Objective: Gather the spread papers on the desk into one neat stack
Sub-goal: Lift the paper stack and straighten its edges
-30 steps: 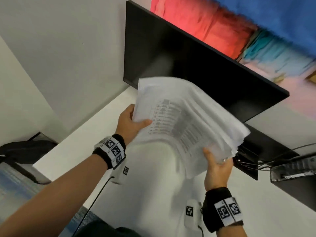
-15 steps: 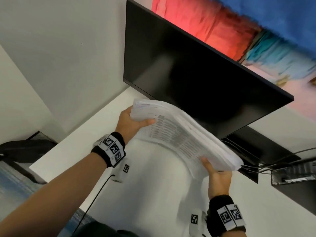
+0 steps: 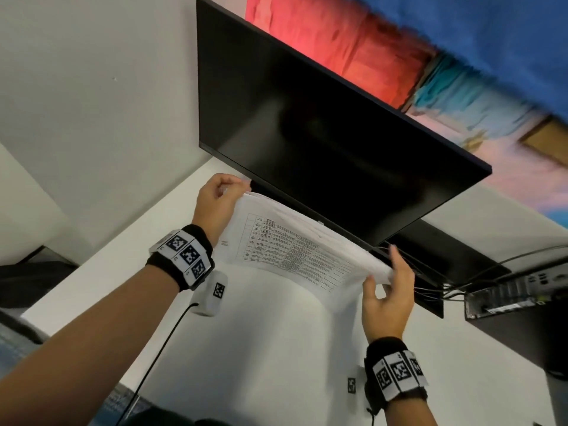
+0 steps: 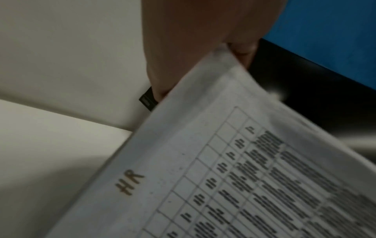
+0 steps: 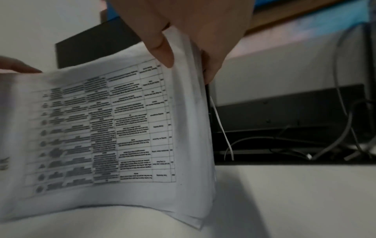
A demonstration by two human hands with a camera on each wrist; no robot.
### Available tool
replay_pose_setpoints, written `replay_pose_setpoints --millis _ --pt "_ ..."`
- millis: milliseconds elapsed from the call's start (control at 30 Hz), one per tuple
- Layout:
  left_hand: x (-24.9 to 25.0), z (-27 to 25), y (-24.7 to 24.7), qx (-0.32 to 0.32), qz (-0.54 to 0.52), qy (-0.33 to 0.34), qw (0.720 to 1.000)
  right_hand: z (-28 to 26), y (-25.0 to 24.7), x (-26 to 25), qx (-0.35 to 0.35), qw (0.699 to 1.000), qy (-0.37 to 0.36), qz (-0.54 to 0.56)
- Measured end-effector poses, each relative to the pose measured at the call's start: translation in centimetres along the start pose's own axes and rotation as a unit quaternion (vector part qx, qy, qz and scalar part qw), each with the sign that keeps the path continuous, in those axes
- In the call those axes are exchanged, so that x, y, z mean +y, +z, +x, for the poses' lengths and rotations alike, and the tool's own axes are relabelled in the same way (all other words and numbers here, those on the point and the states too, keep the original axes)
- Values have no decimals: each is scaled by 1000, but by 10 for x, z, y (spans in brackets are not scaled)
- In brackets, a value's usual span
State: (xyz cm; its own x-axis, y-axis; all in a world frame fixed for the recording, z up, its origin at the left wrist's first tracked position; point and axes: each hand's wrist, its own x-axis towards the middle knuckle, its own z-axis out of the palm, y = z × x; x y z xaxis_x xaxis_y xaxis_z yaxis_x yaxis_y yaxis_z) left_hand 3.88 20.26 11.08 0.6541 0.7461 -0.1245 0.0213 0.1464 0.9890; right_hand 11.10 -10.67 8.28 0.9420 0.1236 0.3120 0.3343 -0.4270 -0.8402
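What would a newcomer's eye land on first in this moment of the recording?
First, the thick sheaf of white printed papers, its top sheet a table, stood on its long edge on the white desk; the left hand grips one end and the right hand the other. Next, the large black monitor just behind it, screen dark. At the right, grey cables tangle under the monitor.

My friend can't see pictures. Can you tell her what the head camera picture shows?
Two hands, left hand and right hand, hold a stack of papers by its two ends, standing on its edge on a white desk. The front page shows a printed table, and a dark monitor stands right behind.
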Motion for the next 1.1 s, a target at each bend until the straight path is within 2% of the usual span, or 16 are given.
replay_pose_setpoints --millis 67,133,200,233,333,500,567,733,867,1000,1100 --pt "-3 -1 -7 -55 12 -30 998 6 -1 2 -9 993 104 55" --pt "-11 -3 -15 -102 43 -54 992 14 0 -2 -35 971 213 105" --pt "-21 -6 -18 -112 57 -76 989 17 5 -7 -55 946 289 138" --pt "-25 -7 -17 -106 58 -87 989 18 8 -7 -66 941 300 141" --pt "-34 -11 -7 -68 68 -96 991 19 20 -12 -69 944 286 147" --pt "-30 -12 4 11 24 -56 998 17 23 -14 -6 954 244 176" --pt "-30 -9 2 12 54 -51 997 13 22 -8 -7 959 239 152" --pt "-23 -10 2 -16 52 -45 998 15 23 4 -14 957 271 106" --pt "-11 -4 2 -5 -2 -72 997 14 19 -1 -38 945 287 155" --pt "-3 2 6 34 -8 -42 999 10 15 -14 -70 940 246 227" --pt "4 0 13 23 -16 -39 999 12 19 -16 -29 937 247 246"
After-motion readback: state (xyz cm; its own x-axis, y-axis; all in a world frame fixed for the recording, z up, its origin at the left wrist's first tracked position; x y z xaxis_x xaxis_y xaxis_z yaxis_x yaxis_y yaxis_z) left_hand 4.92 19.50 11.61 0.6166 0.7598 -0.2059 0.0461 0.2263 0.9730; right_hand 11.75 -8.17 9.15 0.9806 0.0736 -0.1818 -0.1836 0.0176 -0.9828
